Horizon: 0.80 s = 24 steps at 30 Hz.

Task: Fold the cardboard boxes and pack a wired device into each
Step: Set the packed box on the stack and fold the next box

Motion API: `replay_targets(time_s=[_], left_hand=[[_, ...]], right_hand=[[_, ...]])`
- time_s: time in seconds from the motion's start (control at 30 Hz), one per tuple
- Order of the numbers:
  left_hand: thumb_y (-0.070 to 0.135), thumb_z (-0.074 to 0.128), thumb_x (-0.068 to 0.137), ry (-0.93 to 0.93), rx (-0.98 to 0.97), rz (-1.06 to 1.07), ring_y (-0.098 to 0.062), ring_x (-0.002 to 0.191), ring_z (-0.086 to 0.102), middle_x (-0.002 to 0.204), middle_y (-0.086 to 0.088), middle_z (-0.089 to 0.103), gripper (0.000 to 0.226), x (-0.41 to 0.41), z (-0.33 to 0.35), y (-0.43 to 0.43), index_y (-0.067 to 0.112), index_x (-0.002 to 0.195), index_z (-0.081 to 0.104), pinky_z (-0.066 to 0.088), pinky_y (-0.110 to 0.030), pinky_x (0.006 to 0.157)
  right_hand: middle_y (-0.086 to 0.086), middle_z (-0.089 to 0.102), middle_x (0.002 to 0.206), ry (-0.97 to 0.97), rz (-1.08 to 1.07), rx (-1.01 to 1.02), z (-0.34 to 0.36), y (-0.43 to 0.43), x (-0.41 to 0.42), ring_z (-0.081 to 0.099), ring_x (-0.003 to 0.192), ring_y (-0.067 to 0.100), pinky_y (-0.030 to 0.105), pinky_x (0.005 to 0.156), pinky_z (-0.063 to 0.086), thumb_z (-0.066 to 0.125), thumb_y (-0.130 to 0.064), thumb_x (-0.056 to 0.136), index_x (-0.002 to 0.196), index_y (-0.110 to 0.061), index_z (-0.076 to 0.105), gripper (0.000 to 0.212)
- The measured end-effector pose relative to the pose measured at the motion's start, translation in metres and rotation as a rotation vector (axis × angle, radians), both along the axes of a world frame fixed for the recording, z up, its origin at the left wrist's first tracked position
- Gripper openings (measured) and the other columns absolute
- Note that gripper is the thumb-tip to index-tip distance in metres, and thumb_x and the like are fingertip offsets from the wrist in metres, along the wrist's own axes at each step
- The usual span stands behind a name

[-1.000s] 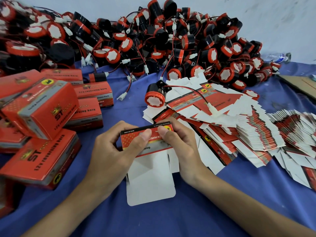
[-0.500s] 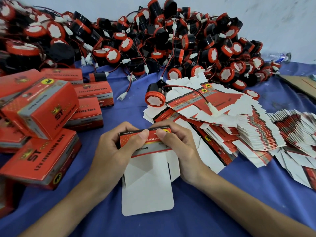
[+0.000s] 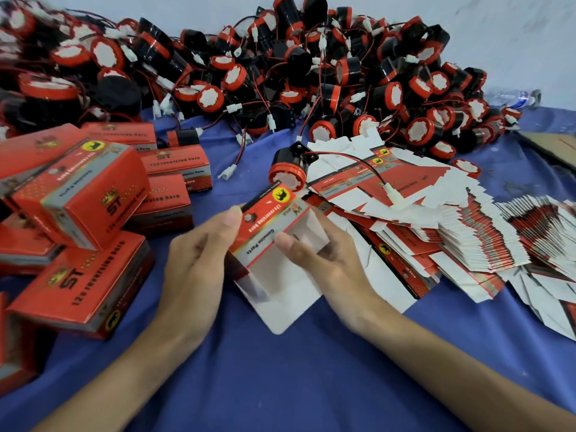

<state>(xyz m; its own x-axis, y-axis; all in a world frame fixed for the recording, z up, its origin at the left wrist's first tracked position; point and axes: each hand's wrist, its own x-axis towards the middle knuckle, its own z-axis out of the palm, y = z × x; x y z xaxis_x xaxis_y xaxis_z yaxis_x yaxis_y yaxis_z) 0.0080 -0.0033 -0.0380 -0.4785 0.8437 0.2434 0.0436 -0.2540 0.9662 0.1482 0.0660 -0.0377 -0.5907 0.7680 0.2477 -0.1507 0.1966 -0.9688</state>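
A red and white cardboard box (image 3: 268,219) is held between both hands just above the blue cloth. It is opened into a hollow sleeve and tilted, with its white flaps hanging toward me. My left hand (image 3: 199,260) grips its left side with the thumb on the red face. My right hand (image 3: 321,260) holds the right side, thumb on the grey strip. One black and red wired device (image 3: 286,169) lies just beyond the box, its wire and white plug draped over a stack of flat boxes (image 3: 405,213).
A big heap of wired devices (image 3: 280,73) fills the back of the table. Folded red boxes (image 3: 81,188) are stacked at the left. More flat boxes (image 3: 542,232) fan out at the right. Blue cloth (image 3: 280,385) covers the table near me.
The flat box has been popped open into a sleeve and turned clockwise. Both hands lifted it slightly and shifted their grip to its sides.
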Motion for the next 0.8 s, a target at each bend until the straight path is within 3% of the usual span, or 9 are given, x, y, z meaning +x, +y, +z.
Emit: replay_targets(time_s=[0.13, 0.2, 0.3, 0.37, 0.43, 0.53, 0.67, 0.73, 0.8], left_hand=[[0.063, 0.054, 0.068, 0.081, -0.172, -0.152, -0.009, 0.063, 0.054, 0.063, 0.001, 0.061, 0.051, -0.005, 0.003, 0.000, 0.013, 0.070, 0.065, 0.043, -0.034, 0.068], [0.058, 0.059, 0.070, 0.051, -0.225, -0.219, -0.008, 0.069, 0.060, 0.071, 0.001, 0.070, 0.040, -0.002, 0.002, -0.001, 0.020, 0.076, 0.072, 0.048, -0.035, 0.075], [0.048, 0.058, 0.081, 0.011, -0.132, -0.116, 0.001, 0.080, 0.063, 0.086, 0.008, 0.072, 0.030, 0.008, 0.000, -0.001, 0.023, 0.089, 0.071, 0.048, -0.016, 0.073], [0.046, 0.061, 0.085, -0.027, -0.033, -0.029, 0.009, 0.077, 0.062, 0.082, 0.022, 0.069, 0.025, 0.015, 0.002, -0.003, 0.024, 0.096, 0.060, 0.044, -0.005, 0.066], [0.047, 0.060, 0.081, -0.047, 0.009, 0.011, 0.012, 0.074, 0.062, 0.079, 0.026, 0.068, 0.028, 0.019, 0.003, -0.004, 0.023, 0.094, 0.053, 0.045, -0.004, 0.063], [0.040, 0.056, 0.081, -0.007, 0.010, -0.002, 0.010, 0.079, 0.062, 0.085, 0.026, 0.067, 0.019, 0.018, 0.002, -0.005, 0.026, 0.094, 0.054, 0.045, -0.005, 0.066], [0.040, 0.060, 0.081, 0.006, 0.012, -0.049, 0.006, 0.094, 0.062, 0.106, 0.019, 0.067, 0.020, 0.015, 0.000, -0.006, 0.031, 0.098, 0.056, 0.046, -0.008, 0.075], [0.039, 0.061, 0.081, 0.017, 0.012, -0.081, 0.001, 0.102, 0.062, 0.117, 0.008, 0.064, 0.022, 0.014, -0.001, -0.006, 0.030, 0.101, 0.057, 0.046, -0.011, 0.080], [0.039, 0.063, 0.081, 0.047, 0.016, -0.110, -0.001, 0.106, 0.061, 0.121, 0.004, 0.062, 0.022, 0.013, -0.001, -0.006, 0.030, 0.101, 0.060, 0.045, -0.012, 0.083]], right_hand=[[-0.016, 0.072, 0.098, -0.037, -0.105, 0.173, 0.004, 0.008, 0.002, 0.067, 0.092, 0.003, 0.016, 0.074, 0.050, 0.064, -0.015, 0.090, 0.106, -0.024, 0.068, 0.019], [-0.012, 0.069, 0.099, -0.130, -0.355, 0.351, 0.002, 0.011, 0.001, 0.065, 0.092, 0.007, 0.019, 0.073, 0.049, 0.069, -0.020, 0.086, 0.105, -0.022, 0.065, 0.019], [-0.002, 0.055, 0.084, -0.113, -0.691, 0.723, 0.006, 0.010, 0.002, 0.054, 0.076, 0.015, 0.021, 0.069, 0.043, 0.075, -0.024, 0.081, 0.085, -0.013, 0.057, 0.022], [-0.006, 0.056, 0.073, -0.071, -0.612, 0.816, 0.008, 0.003, 0.002, 0.052, 0.065, 0.006, 0.013, 0.063, 0.041, 0.069, -0.020, 0.084, 0.076, -0.006, 0.061, 0.018], [-0.007, 0.066, 0.079, -0.132, -0.360, 0.639, 0.009, -0.010, 0.001, 0.060, 0.070, 0.000, 0.011, 0.067, 0.045, 0.059, -0.026, 0.087, 0.090, -0.006, 0.068, 0.023], [-0.001, 0.068, 0.105, -0.167, 0.042, 0.218, 0.010, -0.023, -0.004, 0.066, 0.097, 0.012, 0.025, 0.085, 0.052, 0.061, -0.022, 0.088, 0.117, -0.011, 0.060, 0.031], [0.008, 0.068, 0.115, 0.047, 0.069, -0.194, 0.013, -0.018, -0.007, 0.065, 0.108, 0.019, 0.038, 0.095, 0.053, 0.060, -0.011, 0.081, 0.123, -0.008, 0.057, 0.042], [0.008, 0.069, 0.113, 0.051, 0.096, -0.249, 0.011, -0.017, -0.006, 0.065, 0.108, 0.024, 0.041, 0.094, 0.053, 0.059, -0.011, 0.082, 0.119, -0.009, 0.060, 0.037], [0.007, 0.069, 0.107, 0.058, 0.157, -0.271, 0.009, -0.015, -0.004, 0.066, 0.104, 0.023, 0.034, 0.088, 0.054, 0.057, -0.009, 0.084, 0.113, -0.009, 0.064, 0.030]])
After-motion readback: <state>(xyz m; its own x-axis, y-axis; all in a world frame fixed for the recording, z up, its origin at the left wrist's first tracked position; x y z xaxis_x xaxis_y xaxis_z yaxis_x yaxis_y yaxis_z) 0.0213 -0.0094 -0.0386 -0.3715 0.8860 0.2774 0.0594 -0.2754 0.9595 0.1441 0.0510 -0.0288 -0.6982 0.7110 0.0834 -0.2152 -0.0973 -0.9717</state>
